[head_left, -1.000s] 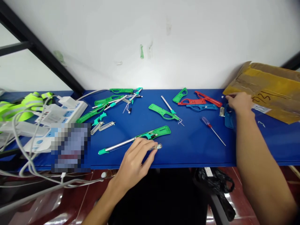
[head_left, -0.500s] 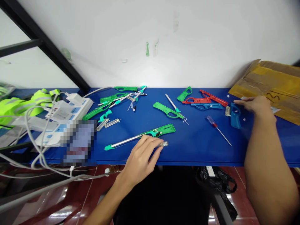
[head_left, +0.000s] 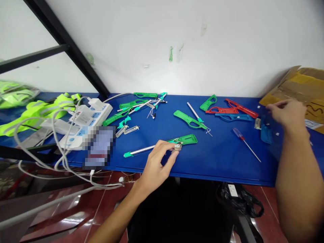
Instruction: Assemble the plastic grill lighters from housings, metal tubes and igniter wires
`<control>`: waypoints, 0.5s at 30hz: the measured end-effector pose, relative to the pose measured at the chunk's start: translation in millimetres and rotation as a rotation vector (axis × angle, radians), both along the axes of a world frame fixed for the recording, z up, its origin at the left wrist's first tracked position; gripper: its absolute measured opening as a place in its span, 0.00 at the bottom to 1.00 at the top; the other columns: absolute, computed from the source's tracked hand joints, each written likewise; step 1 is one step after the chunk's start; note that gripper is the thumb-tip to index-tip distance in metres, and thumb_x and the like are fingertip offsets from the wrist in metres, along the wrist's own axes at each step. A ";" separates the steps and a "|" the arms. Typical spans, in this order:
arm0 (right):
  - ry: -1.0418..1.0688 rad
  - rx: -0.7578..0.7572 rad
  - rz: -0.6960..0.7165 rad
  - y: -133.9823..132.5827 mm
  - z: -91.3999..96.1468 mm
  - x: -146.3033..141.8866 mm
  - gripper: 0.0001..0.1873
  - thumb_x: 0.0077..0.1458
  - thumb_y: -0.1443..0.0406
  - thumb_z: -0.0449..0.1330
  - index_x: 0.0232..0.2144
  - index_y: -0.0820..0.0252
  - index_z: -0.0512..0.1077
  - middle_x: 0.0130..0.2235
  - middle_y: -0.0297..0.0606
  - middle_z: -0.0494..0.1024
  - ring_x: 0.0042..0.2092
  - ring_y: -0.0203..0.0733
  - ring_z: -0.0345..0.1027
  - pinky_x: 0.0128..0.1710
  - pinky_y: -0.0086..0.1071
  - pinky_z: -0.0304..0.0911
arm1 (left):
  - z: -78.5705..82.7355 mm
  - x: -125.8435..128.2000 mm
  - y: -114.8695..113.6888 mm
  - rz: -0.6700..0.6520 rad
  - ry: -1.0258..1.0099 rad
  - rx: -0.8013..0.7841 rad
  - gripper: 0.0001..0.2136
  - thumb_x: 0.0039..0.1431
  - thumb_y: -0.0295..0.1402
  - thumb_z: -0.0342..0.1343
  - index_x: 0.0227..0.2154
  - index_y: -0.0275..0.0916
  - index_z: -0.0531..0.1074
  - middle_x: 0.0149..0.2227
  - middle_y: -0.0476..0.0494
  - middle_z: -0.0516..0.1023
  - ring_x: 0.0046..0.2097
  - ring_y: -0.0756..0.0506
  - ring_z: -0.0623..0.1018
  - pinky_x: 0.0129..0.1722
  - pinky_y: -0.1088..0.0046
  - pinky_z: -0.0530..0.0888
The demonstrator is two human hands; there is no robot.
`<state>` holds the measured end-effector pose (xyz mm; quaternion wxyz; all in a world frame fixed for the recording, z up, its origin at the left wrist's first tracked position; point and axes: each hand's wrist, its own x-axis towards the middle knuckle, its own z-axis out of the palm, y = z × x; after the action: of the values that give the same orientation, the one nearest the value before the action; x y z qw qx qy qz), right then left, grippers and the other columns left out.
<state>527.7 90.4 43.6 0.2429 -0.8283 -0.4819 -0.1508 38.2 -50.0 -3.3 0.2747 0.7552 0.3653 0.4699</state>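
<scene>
Reservoir (head_left: 178, 147), small, clear and glinting at its exposed end, is what I see pinched between thumb and fingers of the left hand (head_left: 159, 161), over the front of the blue table (head_left: 217, 158). Just behind it lies a green lighter shell (head_left: 189, 139) with a metal barrel (head_left: 143, 150); the hand hides the middle of that assembly. Well apart, the right hand (head_left: 291, 115) hangs beside a blue shell half (head_left: 266, 133) and a taped cardboard box (head_left: 312, 82) (its fingertips are too blurred for me to tell whether they grip anything). Between the hands, a clear-handled screwdriver (head_left: 239, 134) lies slantwise; red shell halves (head_left: 224, 110) rest beyond it. Far left, I see a power strip (head_left: 84, 130) crowded with white adapters (head_left: 82, 116).
</scene>
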 end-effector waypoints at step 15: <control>0.994 0.078 0.949 -149.7 -27.2 -282.5 0.06 0.66 0.58 0.67 0.43 0.46 0.84 0.39 0.35 0.86 0.27 0.38 0.72 0.29 0.35 0.74 | 1.3 -5.7 -1.2 -0.037 -0.006 -0.110 0.04 0.75 0.30 0.57 0.48 0.42 0.74 0.45 0.44 0.82 0.46 0.46 0.77 0.48 0.67 0.74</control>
<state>245.2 -59.3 16.4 0.5045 -0.4890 -0.6182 0.3524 32.5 -51.2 -1.9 0.3255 0.7442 0.3756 0.4463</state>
